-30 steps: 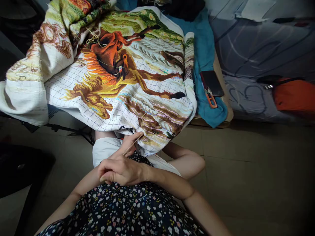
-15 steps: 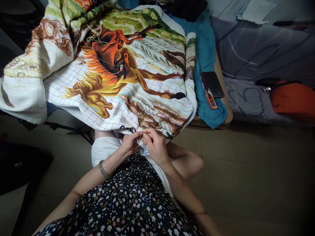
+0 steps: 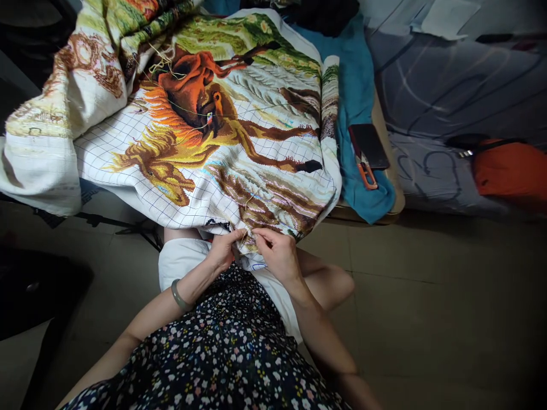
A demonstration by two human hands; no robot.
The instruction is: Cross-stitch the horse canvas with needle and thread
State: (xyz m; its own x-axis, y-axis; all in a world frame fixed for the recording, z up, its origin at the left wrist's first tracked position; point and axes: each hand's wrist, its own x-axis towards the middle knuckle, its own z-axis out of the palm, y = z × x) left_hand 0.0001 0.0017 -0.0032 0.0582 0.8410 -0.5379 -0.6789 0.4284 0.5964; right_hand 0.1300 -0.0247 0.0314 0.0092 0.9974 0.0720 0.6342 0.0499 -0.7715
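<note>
A large cross-stitch cloth with horses worked on a blue grid spreads over the support and hangs down to my lap. At its near edge my left hand grips the fabric, thumb on top and fingers hidden underneath. My right hand is just to the right, its thumb and forefinger pinched close to the cloth's surface. Whatever sits in that pinch is too small to make out. A short pale thread shows between the two hands.
Orange-handled thread snips lie against a dark phone on a teal cloth, right of the stitching. Loose threads lie on the far part of the fabric. An orange bag rests at the far right.
My right hand has come from over my left forearm, where it drew a thread taut, to the cloth's near edge beside my left hand. It then shifted slightly right. My left hand keeps its grip.
</note>
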